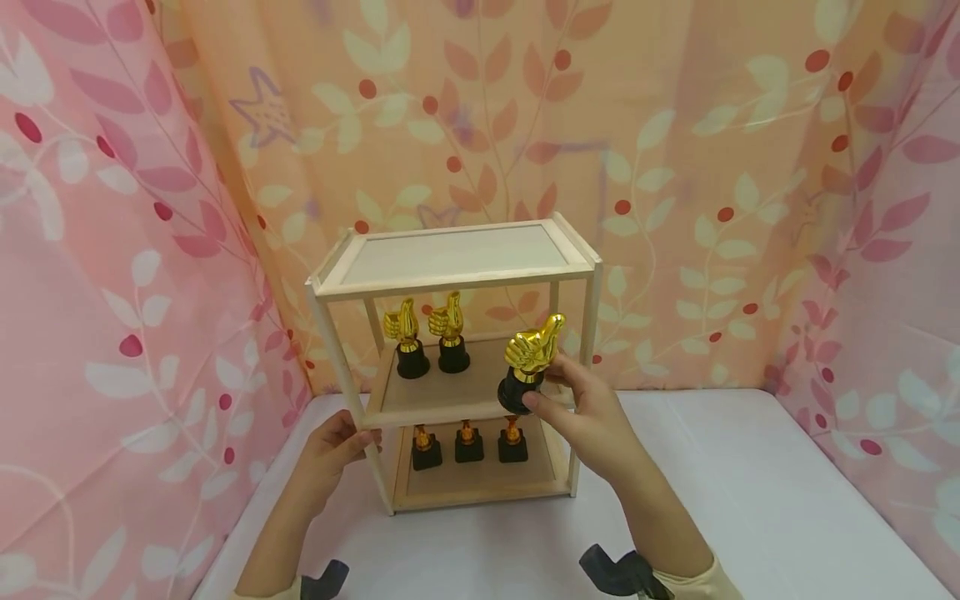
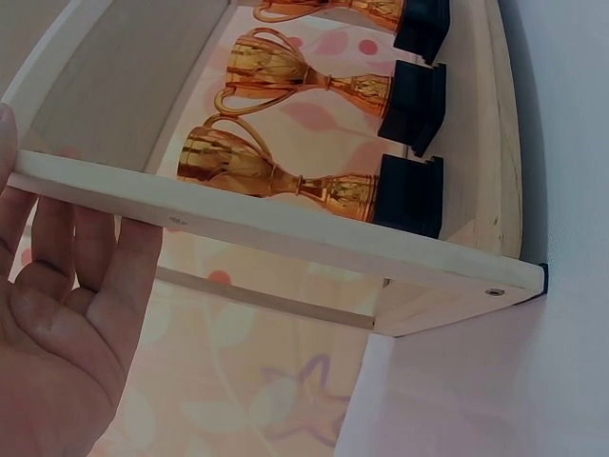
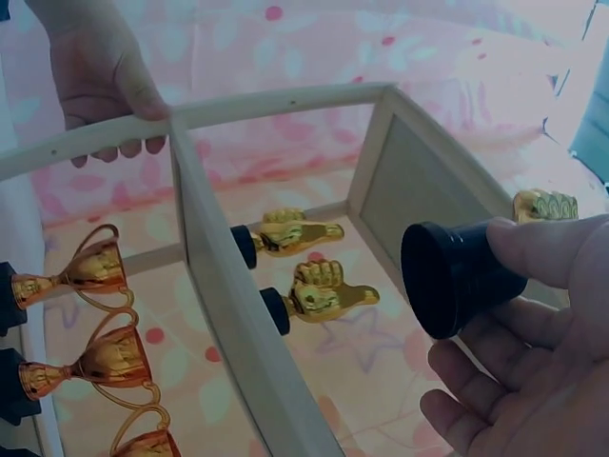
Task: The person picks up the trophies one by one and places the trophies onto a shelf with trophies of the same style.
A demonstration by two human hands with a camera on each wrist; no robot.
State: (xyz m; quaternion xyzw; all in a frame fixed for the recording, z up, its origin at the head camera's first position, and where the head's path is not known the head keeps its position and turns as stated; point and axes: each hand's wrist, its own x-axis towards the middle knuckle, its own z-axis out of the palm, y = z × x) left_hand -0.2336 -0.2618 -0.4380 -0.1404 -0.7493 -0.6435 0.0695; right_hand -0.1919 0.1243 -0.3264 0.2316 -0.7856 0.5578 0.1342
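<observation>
My right hand (image 1: 592,417) grips a gold thumbs-up trophy (image 1: 532,346) by its black base, in front of the right side of the middle shelf. In the right wrist view that base (image 3: 452,276) is tilted, its underside facing the camera. Two like thumbs-up trophies (image 1: 406,337) stand on the middle shelf (image 1: 442,400), toward its left. My left hand (image 1: 326,458) holds the front left post of the wooden rack (image 1: 330,354), thumb in front and fingers behind. Three gold cup trophies (image 2: 285,176) on black square bases occupy the bottom shelf (image 1: 480,492).
The rack's top shelf (image 1: 457,254) is a pale panel in a wooden frame. Under the rack is a white-covered table (image 1: 712,467). Patterned curtains (image 1: 675,167) enclose the back and both sides.
</observation>
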